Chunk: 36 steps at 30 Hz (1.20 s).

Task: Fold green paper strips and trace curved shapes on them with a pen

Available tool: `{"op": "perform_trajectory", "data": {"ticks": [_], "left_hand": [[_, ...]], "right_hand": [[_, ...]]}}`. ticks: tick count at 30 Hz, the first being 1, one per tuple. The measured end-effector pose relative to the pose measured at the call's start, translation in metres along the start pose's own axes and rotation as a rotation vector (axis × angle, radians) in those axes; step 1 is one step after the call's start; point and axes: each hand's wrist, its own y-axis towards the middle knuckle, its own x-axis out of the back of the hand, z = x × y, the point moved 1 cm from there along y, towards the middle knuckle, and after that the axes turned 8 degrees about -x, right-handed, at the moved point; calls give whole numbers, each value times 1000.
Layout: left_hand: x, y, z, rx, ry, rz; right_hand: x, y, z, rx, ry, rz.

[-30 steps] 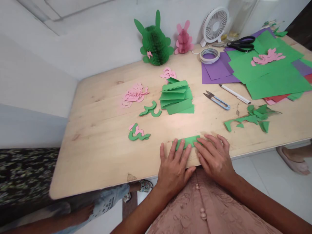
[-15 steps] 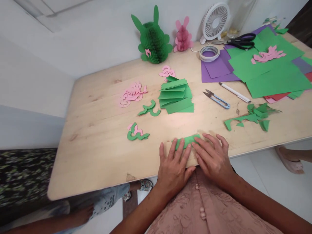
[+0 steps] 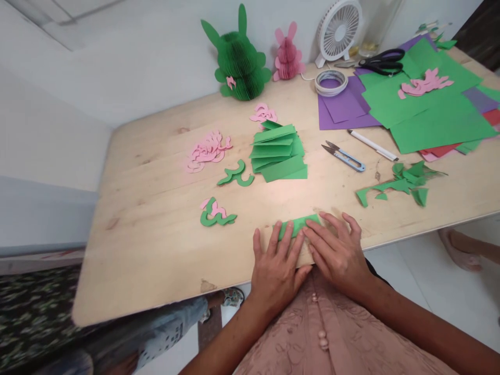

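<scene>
A small green paper strip [image 3: 299, 225] lies flat near the table's front edge, its ends partly under my fingers. My left hand [image 3: 275, 265] rests on its left part with fingers spread. Flat on its right part is my right hand [image 3: 338, 250], fingers stretched out; the two hands nearly touch. Beyond them is a stack of folded green strips [image 3: 278, 151]. Green curved cutouts [image 3: 237, 174] lie left of the stack, and a green and pink cutout pile [image 3: 216, 212] lies nearer. Pink cutouts [image 3: 209, 150] are heaped farther back.
Blue snips [image 3: 346, 157], a white pen [image 3: 373, 145] and green scraps [image 3: 406, 185] lie right. Behind are green sheets [image 3: 422, 109], black scissors [image 3: 383, 62], tape [image 3: 331, 83], a fan [image 3: 339, 31], a green paper rabbit [image 3: 242, 65] and a pink one [image 3: 288, 57]. People's legs show beside the table.
The view has shifted slightly, moving the table items a little left. My right fingers have slid slightly left along the strip; my left hand stays on it.
</scene>
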Motion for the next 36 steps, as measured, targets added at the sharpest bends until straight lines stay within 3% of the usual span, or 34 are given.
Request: {"op": "perform_trajectory", "data": {"ticks": [36], "left_hand": [[2,1,-1,4,15,17]], "right_hand": [[4,-9,-11,11,-21,-50]]}}
